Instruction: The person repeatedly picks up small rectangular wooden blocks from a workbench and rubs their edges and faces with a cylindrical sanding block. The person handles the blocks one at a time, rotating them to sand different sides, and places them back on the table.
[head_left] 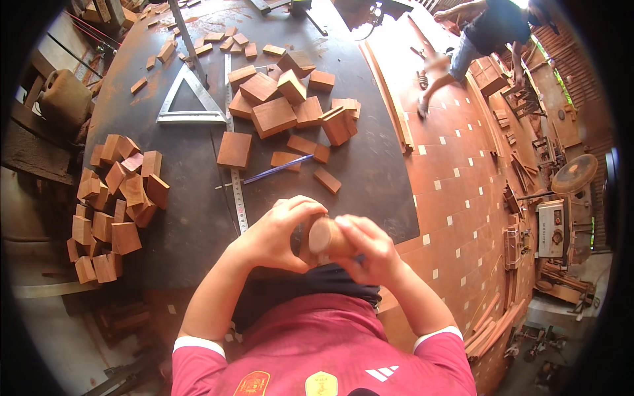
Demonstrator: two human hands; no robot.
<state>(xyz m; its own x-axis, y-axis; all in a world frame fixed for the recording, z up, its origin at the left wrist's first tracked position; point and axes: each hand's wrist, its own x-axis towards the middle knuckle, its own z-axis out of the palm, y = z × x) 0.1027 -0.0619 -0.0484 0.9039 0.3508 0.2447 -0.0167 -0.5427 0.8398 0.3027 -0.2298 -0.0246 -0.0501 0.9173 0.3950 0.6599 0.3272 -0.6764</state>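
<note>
Above the near edge of the dark table, my two hands meet in front of my body. My right hand is closed around a wooden piece with a round, pale end; its rear part is hidden by my fingers. My left hand curves around a brown wooden block, mostly hidden behind the round-ended piece. The two pieces are close together; whether they touch I cannot tell. Beyond my hands lie a blue pen across a small block, a loose block and a measuring tape strip.
Wooden blocks are heaped at the table's middle and left side. A metal triangle square stands beside the strip. Right of the table is a tiled floor, with another person farther off.
</note>
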